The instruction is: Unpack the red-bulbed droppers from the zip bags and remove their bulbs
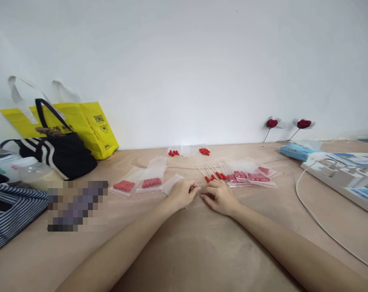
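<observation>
My left hand (pixel 184 194) is closed in a pinch above the table, just right of a small clear bag (pixel 172 181). Whatever sits between its fingertips is too small to make out. Close beside it, my right hand (pixel 222 197) has its fingers bent down towards the table; what they grip, if anything, is hidden. Just beyond these fingers lie several loose white sticks with red tips (pixel 222 175). Filled clear zip bags (pixel 152 180) of red-tipped sticks lie to the left, and a pile of similar bags (pixel 252 175) overlaps on the right.
Against the wall are more red-tipped sticks (pixel 204 151). A yellow bag (pixel 101 129), a black bag (pixel 65 154) and a jar (pixel 34 172) stand at left. A blue tissue pack (pixel 298 151), power strip (pixel 348 182), white cable (pixel 311 215) and artificial roses (pixel 272 123) are at right.
</observation>
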`<control>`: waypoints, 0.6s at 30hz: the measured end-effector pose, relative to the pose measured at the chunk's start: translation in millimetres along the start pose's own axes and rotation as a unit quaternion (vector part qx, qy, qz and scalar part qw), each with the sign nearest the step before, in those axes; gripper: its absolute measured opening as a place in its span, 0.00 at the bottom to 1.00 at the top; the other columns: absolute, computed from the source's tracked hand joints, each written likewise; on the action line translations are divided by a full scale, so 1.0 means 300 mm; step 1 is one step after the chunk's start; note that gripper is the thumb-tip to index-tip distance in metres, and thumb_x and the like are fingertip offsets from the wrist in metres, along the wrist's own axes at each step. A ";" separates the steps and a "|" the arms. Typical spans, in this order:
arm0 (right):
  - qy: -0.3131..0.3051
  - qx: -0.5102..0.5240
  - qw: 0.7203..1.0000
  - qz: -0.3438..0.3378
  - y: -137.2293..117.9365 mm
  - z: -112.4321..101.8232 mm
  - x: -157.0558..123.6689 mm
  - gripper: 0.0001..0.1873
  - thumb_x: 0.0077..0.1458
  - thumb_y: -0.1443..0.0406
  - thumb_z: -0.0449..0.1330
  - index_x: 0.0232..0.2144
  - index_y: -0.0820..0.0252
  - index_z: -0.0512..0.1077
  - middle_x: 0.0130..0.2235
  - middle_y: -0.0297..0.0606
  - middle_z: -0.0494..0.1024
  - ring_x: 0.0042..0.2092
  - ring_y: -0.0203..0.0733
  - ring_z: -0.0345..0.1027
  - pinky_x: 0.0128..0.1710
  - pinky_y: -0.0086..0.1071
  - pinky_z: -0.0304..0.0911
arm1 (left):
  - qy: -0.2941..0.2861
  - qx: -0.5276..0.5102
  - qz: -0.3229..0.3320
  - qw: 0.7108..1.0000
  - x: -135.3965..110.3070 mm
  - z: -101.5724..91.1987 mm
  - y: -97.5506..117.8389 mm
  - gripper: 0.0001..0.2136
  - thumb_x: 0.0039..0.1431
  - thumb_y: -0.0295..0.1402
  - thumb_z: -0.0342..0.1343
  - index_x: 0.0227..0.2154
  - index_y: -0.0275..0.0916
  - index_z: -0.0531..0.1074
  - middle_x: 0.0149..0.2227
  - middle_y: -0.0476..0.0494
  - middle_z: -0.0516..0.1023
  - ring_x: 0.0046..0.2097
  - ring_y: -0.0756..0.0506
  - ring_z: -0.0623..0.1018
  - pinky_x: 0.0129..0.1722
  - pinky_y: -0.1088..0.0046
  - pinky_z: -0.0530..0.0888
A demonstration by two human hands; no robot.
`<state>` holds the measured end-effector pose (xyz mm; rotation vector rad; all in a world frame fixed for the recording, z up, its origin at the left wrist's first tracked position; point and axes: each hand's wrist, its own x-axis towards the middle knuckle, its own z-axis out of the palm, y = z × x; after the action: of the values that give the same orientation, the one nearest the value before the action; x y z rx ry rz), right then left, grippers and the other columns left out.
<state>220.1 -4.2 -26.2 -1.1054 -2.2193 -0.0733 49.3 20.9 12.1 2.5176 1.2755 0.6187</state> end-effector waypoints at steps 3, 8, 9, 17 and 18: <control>0.024 -0.023 0.999 -0.007 0.009 0.003 -0.002 0.04 0.50 0.66 0.55 0.27 0.58 0.70 0.27 0.35 0.72 0.34 0.39 0.62 0.37 0.34 0.53 | 0.038 0.038 0.054 0.997 -0.058 0.002 -0.001 0.09 0.47 0.37 0.56 0.29 0.39 0.71 0.33 0.45 0.74 0.36 0.45 0.72 0.36 0.69 0.67; 0.063 -0.049 0.994 -0.079 0.011 -0.002 0.000 0.03 0.50 0.68 0.55 0.27 0.60 0.69 0.26 0.35 0.70 0.32 0.38 0.59 0.36 0.34 0.53 | 0.090 0.065 0.116 0.987 -0.147 0.017 -0.039 0.08 0.50 0.30 0.52 0.34 0.41 0.72 0.39 0.46 0.75 0.41 0.45 0.72 0.42 0.67 0.67; 0.066 -0.052 0.991 -0.102 0.008 -0.005 0.001 0.04 0.50 0.68 0.54 0.28 0.60 0.69 0.26 0.35 0.70 0.32 0.38 0.59 0.36 0.33 0.53 | 0.102 0.061 0.124 0.985 -0.153 0.022 -0.046 0.08 0.51 0.28 0.50 0.33 0.41 0.72 0.39 0.47 0.75 0.41 0.46 0.72 0.43 0.67 0.67; 0.099 -0.089 0.965 -0.226 -0.012 -0.023 0.006 0.08 0.54 0.69 0.52 0.34 0.58 0.71 0.25 0.34 0.69 0.31 0.36 0.57 0.35 0.33 0.52 | 0.153 0.041 0.124 0.980 -0.151 0.026 -0.039 0.07 0.52 0.27 0.51 0.25 0.41 0.73 0.37 0.48 0.77 0.42 0.45 0.72 0.43 0.64 0.66; 0.101 -0.089 0.963 -0.233 -0.013 -0.023 0.007 0.08 0.54 0.69 0.52 0.34 0.58 0.71 0.25 0.34 0.69 0.31 0.36 0.57 0.35 0.33 0.53 | 0.151 0.036 0.120 0.981 -0.152 0.024 -0.037 0.07 0.52 0.27 0.52 0.25 0.41 0.73 0.37 0.49 0.77 0.42 0.45 0.72 0.43 0.64 0.66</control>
<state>220.1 -7.4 -18.6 -0.6061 -2.2709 -0.5692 20.9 -9.9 -10.5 2.7408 1.1076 1.0608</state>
